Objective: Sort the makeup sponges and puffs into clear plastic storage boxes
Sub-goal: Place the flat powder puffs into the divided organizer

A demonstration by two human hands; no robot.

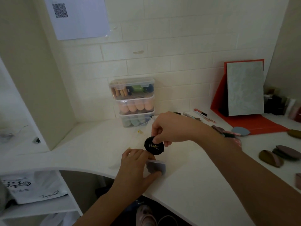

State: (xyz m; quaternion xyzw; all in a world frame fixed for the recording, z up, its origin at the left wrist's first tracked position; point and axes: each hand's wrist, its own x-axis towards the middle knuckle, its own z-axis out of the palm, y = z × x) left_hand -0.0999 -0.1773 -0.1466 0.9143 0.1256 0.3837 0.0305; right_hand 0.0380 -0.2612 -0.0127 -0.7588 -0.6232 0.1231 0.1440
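My right hand (169, 128) pinches the top edge of a round black puff (154, 146) with a gold logo, held just above the white desk (187, 180). Just below it, my left hand (135, 165) grips a pale lavender flat puff (156, 167) between thumb and fingers. Three clear plastic storage boxes (132, 101) stand stacked against the back wall: the top one holds mixed tan, green and dark pieces, the middle one peach sponges, the bottom one pale blue-green sponges. Loose teardrop puffs (275, 156) in olive, mauve and brown lie on the desk at right.
A red folding stand with a grey panel (244, 90) leans at the back right, with small bottles (280, 105) beside it. Pens (202, 114) and a blue puff (240, 131) lie behind my right arm. The desk's curved front edge sits over an open shelf (40, 207) at lower left.
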